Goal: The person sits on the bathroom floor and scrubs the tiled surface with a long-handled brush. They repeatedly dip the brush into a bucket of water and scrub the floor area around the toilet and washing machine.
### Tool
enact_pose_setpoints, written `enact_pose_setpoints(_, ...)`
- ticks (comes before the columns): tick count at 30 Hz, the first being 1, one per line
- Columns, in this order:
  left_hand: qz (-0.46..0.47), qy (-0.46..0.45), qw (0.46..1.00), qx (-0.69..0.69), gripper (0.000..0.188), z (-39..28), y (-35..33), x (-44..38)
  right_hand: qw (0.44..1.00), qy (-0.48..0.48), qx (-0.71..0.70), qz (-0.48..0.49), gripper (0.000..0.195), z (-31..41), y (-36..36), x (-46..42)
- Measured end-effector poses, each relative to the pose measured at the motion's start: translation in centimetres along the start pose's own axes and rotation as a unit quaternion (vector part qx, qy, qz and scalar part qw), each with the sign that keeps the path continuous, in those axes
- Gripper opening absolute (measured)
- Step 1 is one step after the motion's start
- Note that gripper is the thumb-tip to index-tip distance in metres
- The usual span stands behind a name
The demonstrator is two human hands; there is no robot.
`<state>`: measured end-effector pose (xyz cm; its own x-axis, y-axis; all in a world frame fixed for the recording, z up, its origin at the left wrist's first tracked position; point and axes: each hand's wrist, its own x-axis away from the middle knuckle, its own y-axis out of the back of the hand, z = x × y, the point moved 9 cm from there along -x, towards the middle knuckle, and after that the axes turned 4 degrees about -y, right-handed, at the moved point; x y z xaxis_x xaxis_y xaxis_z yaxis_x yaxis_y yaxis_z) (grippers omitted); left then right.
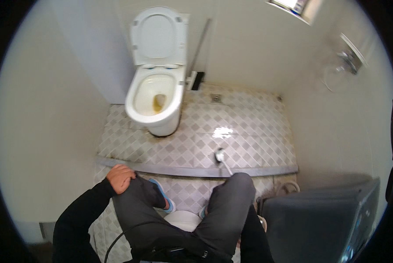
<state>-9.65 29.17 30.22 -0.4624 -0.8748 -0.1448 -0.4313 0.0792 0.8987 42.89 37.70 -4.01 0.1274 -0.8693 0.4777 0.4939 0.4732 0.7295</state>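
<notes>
My left hand [120, 178] rests palm down on my left knee, with no object in it. My right arm hangs beside my right thigh; only a sliver of my right hand [238, 244] shows past the leg, so its hold is hidden. A white toilet brush [220, 156] stands head down on the tiled floor, its handle running towards my right knee. Further off, the white toilet [153, 120] has its lid and seat raised, with a brownish yellow stain in the bowl. Between my feet is a white rounded object [183, 220], partly hidden.
A raised sill [183, 171] crosses the floor before my knees. The squeegee or broom [196, 80] leans beside the toilet, near a floor drain [216, 98]. A grey appliance [308, 223] stands close on my right, and a shower mixer [349, 60] is on the right wall.
</notes>
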Motion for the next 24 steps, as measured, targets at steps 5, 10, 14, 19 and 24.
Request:
enact_pose_setpoints(5, 0.003, -0.003, 1.000, 0.010, 0.014, 1.0, -0.5, 1.1, 0.996, 0.025, 0.081, 0.015, 0.045, 6.0, 2.3, -2.2)
enact_pose_setpoints(10, -0.009, 0.004, 1.000, 0.000, 0.015, 1.9, -0.9, 2.3, 0.991, 0.031, 0.132, 0.015, 0.044, 10.2, 3.7, -4.5)
enact_pose_setpoints(14, -0.032, -0.002, 0.999, -0.003, 0.015, 2.1, -1.2, 3.0, 0.987, 0.032, 0.158, 0.014, 0.044, 11.8, 4.4, -5.8)
enact_pose_setpoints(19, -0.040, 0.000, 0.999, 0.006, 0.014, 2.6, -1.2, 3.6, 0.986, 0.031, 0.165, 0.012, 0.043, 12.9, 4.5, -7.0)
enact_pose_setpoints(24, -0.044, -0.016, 0.999, 0.020, 0.012, 2.3, -1.1, 2.9, 0.989, 0.024, 0.149, 0.004, 0.042, 11.6, 5.0, -6.7)
